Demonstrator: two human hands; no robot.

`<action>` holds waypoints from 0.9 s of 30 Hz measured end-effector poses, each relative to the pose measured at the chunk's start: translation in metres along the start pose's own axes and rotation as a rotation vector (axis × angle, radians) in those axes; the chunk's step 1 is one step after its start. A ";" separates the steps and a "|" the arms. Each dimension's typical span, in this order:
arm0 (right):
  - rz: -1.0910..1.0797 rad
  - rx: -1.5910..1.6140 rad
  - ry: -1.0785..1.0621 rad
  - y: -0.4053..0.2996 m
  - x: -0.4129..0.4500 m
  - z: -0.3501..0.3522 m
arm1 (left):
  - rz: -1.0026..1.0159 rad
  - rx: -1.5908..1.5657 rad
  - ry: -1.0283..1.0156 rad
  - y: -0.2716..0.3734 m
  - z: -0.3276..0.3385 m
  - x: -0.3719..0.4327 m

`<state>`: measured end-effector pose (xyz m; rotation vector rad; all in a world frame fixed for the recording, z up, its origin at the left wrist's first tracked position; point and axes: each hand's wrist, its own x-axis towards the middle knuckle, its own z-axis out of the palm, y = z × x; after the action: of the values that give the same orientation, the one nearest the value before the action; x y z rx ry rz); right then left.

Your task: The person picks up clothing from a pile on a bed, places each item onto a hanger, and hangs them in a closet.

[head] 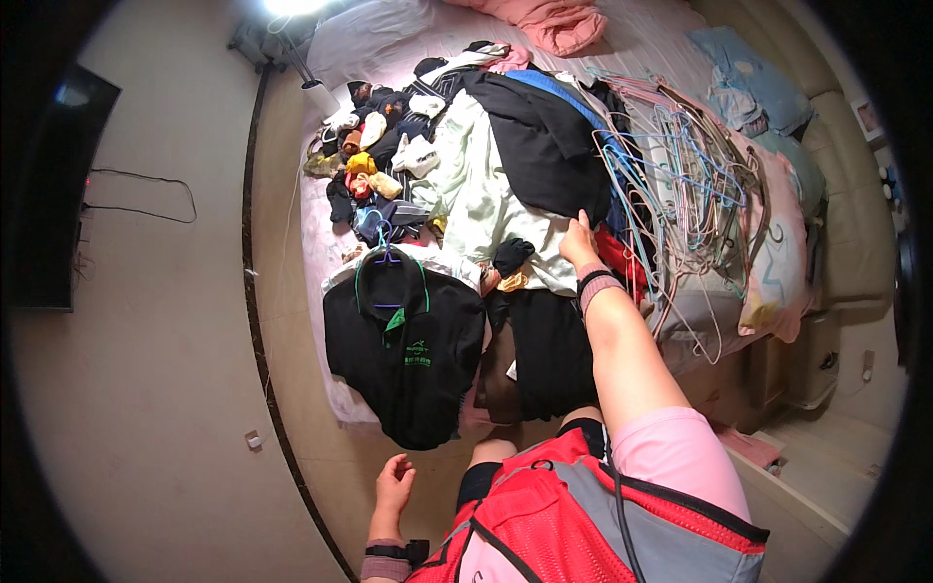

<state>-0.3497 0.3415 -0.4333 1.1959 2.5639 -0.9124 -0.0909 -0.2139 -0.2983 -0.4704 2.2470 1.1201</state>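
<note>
My right hand [579, 240] reaches over the bed and touches the lower edge of a black garment [539, 146]; whether its fingers grip the cloth I cannot tell. Beneath that garment spreads a pale green cloth [466, 175]. My left hand [395, 482] hangs low beside the bed, fingers slightly curled, holding nothing. Above it, a black polo shirt [401, 350] with green trim lies on a hanger [386, 255] at the bed's edge. Folded black clothing [550, 350] lies to the right of the shirt.
Many rolled socks and small garments [372, 160] cover the bed's left part. A tangled heap of wire hangers [678, 167] lies at the right, near a pink pillow [776, 248]. A wall-mounted television [58, 189] is at far left. An open drawer [787, 495] stands at lower right.
</note>
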 end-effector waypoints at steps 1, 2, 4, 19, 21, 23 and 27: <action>-0.070 0.027 0.028 -0.005 -0.005 -0.003 | 0.000 0.000 0.003 0.001 0.003 -0.002; -0.137 0.043 0.118 -0.006 -0.003 0.003 | 0.000 0.001 0.006 0.003 0.004 -0.004; -0.206 0.090 0.193 0.000 0.006 0.000 | 0.023 0.026 -0.011 0.012 0.007 -0.005; -0.265 0.026 -0.051 0.006 0.009 -0.127 | 0.139 0.112 -0.038 0.073 0.059 -0.003; -0.279 0.102 -0.098 0.009 0.008 -0.130 | 0.139 0.116 -0.036 0.084 0.065 -0.006; -0.338 0.059 -0.105 0.014 0.006 -0.131 | 0.153 0.065 -0.043 0.082 0.071 -0.008; -0.381 0.181 -0.078 0.006 0.001 -0.158 | 0.173 0.050 -0.041 0.089 0.083 -0.013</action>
<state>-0.3299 0.4385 -0.3099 0.6973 2.7421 -1.2620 -0.1007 -0.0944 -0.2763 -0.2338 2.3085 1.1442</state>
